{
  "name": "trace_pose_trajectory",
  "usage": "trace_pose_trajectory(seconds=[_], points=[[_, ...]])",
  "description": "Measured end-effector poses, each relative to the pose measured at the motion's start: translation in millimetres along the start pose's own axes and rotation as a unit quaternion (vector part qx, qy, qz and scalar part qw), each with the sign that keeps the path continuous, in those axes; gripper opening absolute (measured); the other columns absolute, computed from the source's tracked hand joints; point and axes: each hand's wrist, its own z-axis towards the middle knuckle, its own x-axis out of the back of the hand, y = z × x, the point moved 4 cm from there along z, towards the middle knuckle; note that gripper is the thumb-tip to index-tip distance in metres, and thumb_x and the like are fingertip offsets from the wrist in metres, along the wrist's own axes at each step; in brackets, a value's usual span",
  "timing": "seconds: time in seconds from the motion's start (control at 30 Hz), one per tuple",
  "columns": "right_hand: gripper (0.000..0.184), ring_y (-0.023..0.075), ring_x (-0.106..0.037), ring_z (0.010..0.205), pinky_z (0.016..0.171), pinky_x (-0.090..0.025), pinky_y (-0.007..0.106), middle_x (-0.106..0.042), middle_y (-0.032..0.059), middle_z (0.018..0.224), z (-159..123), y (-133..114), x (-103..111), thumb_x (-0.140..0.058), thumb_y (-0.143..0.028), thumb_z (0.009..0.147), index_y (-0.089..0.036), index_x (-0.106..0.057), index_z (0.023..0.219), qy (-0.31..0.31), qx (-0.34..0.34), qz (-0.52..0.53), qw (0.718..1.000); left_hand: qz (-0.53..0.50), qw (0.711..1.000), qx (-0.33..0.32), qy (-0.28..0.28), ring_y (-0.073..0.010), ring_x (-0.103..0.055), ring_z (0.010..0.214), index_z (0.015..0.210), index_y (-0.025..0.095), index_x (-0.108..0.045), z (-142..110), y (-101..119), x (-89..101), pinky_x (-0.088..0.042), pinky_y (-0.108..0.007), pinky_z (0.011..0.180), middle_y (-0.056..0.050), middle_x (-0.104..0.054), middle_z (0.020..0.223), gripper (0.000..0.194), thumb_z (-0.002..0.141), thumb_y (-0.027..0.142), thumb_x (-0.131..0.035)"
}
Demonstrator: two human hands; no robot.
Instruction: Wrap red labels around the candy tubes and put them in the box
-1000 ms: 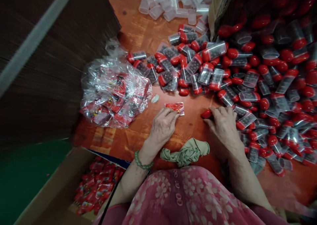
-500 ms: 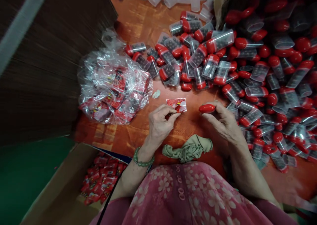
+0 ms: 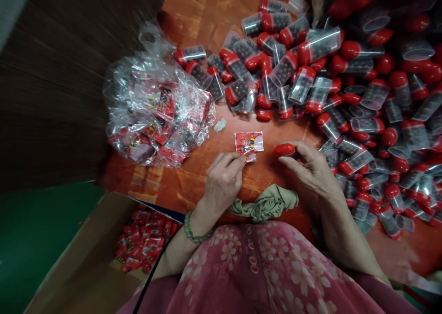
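My left hand (image 3: 223, 178) pinches a small red printed label (image 3: 251, 156) between thumb and forefinger. Just behind it a similar red label (image 3: 243, 139) lies on the orange tabletop, partly overlapped by the held one. To the right, my right hand (image 3: 312, 169) grips a red-capped container (image 3: 284, 149) between thumb and fingers, its red end facing left. The rest of that container is hidden by the hand. The two hands are a short distance apart. A crumpled green cloth or glove (image 3: 265, 203) lies between my wrists, near my body.
Clear containers with red ends and dark beads (image 3: 302, 84) are heaped at the back and right. A clear plastic bag of red labels (image 3: 159, 116) sits at left. Below the table's left edge, a cardboard box (image 3: 81, 240) holds red packed pieces. A dark panel (image 3: 69, 88) stands far left.
My left hand has drawn slightly toward me, and the label in its pinch now shows more clearly, apart from the one behind. The right hand still holds the container. The view has shifted slightly.
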Motion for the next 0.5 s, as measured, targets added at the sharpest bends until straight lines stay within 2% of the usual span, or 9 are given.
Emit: trace_pose_trajectory(seconds=[0.17,0.37,0.5], points=[[0.027,0.0219,-0.066,0.098,0.088,-0.053,0.036,-0.070,0.0060,0.110,-2,-17,-1,-0.055,-0.034,0.097,-0.024,-0.064,0.119,-0.073,0.080,-0.002,0.994,-0.167,0.984,0.059,0.030,-0.0109,-0.067,0.069,0.079,0.017,-0.073,4,0,22.2,-0.055,-0.023,0.065,-0.001,-0.073,0.077,0.007,0.084,0.015,-0.069],[0.029,0.0198,-0.065,0.098,0.087,-0.053,0.033,-0.068,0.0059,0.106,-4,-41,-5,-0.050,-0.029,0.100,-0.025,-0.059,0.127,-0.143,0.138,-0.026,0.980,-0.226,0.972,0.050,0.035,-0.0100,-0.068,0.067,0.078,0.015,-0.074,5,7,30.9,-0.056,-0.021,0.063,-0.003,-0.073,0.075,0.003,0.078,0.017,-0.077],[0.033,0.0204,-0.063,0.095,0.084,-0.053,0.034,-0.066,0.0075,0.102,-5,-46,-9,-0.044,-0.032,0.102,-0.024,-0.058,0.131,-0.191,0.159,-0.099,0.964,-0.259,0.965,0.038,0.010,-0.0094,-0.068,0.067,0.079,0.015,-0.074,4,9,29.0,-0.055,-0.020,0.063,-0.003,-0.073,0.075,0.003,0.079,0.016,-0.076]])
